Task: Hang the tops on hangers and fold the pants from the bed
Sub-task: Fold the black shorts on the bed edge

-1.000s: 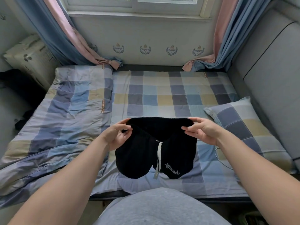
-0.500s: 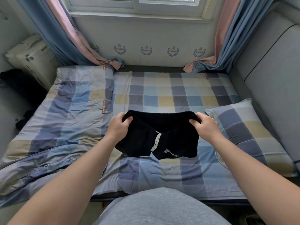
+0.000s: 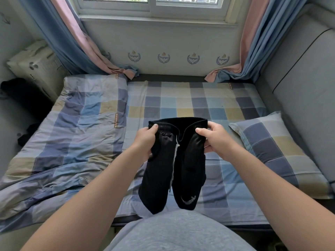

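Both hands hold a pair of black shorts point(image 3: 163, 171) by the waistband in the centre of the frame, over a bed point(image 3: 199, 109) covered in a blue, yellow and grey checked sheet. The left hand point(image 3: 146, 140) grips the waistband's left end, thumb pressed on the front of the cloth and fingers curled behind it. The right hand point(image 3: 216, 140) pinches the right end in the same way, thumb on top and fingers tucked underneath. The two legs of the shorts hang side by side toward the lower centre, their hems just above the person's grey top point(image 3: 181, 236) at the bottom edge. A white drawstring point(image 3: 174, 160) dangles between the legs, and a white logo point(image 3: 188, 200) shows near the hem of the right-hand leg. A rumpled checked duvet point(image 3: 78, 138) fills the left of the frame. A matching pillow point(image 3: 275, 153) lies at the right, beside a grey padded headboard point(image 3: 299, 87). Blue and pink curtains point(image 3: 76, 42) frame a window point(image 3: 152, 6) along the top edge, and a pale printed box point(image 3: 34, 64) stands at the upper left.
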`<action>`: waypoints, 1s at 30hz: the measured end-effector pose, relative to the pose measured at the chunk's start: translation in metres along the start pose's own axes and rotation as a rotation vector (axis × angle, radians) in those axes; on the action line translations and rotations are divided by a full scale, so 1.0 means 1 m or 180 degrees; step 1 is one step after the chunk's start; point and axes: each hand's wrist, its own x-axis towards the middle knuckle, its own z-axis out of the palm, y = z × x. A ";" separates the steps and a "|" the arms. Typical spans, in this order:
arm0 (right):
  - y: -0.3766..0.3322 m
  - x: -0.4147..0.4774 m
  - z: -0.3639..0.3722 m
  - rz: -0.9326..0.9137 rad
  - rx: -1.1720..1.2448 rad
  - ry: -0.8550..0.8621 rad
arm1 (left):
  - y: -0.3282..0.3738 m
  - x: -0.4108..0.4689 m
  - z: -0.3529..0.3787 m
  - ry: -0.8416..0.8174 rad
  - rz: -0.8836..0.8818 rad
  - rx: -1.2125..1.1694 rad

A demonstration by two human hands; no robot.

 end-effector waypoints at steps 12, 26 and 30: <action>-0.026 -0.017 0.008 -0.0548 -0.0375 -0.0416 | 0.013 -0.047 0.024 -0.1159 0.1009 0.0560; 0.005 -0.018 -0.019 -0.0509 -0.0067 -0.0101 | 0.011 -0.034 0.009 -0.1383 0.1070 0.0476; 0.037 -0.010 -0.019 0.0007 0.0330 -0.1232 | 0.008 -0.030 0.006 -0.1629 0.0851 0.0229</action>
